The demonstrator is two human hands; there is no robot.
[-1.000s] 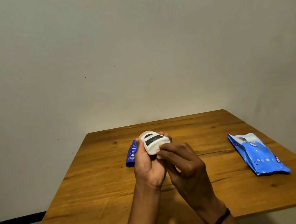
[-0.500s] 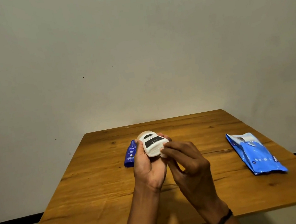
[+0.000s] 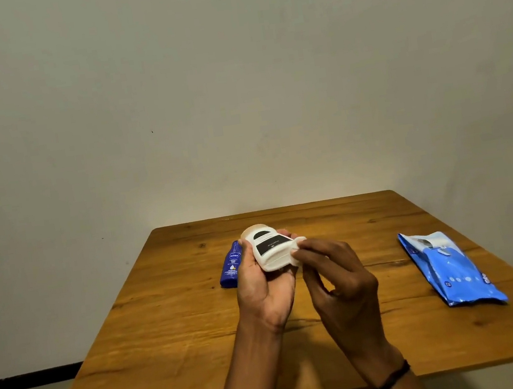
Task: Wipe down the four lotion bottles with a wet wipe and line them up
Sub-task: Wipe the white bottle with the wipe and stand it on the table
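Observation:
My left hand point(image 3: 262, 288) grips a white lotion bottle point(image 3: 268, 248) with a black label, held above the middle of the wooden table point(image 3: 169, 336). My right hand point(image 3: 334, 278) pinches a white wet wipe point(image 3: 299, 247) against the bottle's right side. A dark blue lotion bottle point(image 3: 231, 264) lies flat on the table just left of my left hand. Other bottles do not show in this view.
A blue pack of wet wipes point(image 3: 450, 266) lies near the table's right edge, its flap open. A plain wall stands behind the table. A black band is on my right wrist.
My right hand has slid the wipe along the bottle's right side, and the bottle has tilted slightly in my left hand. The blue bottle and the pack have not moved.

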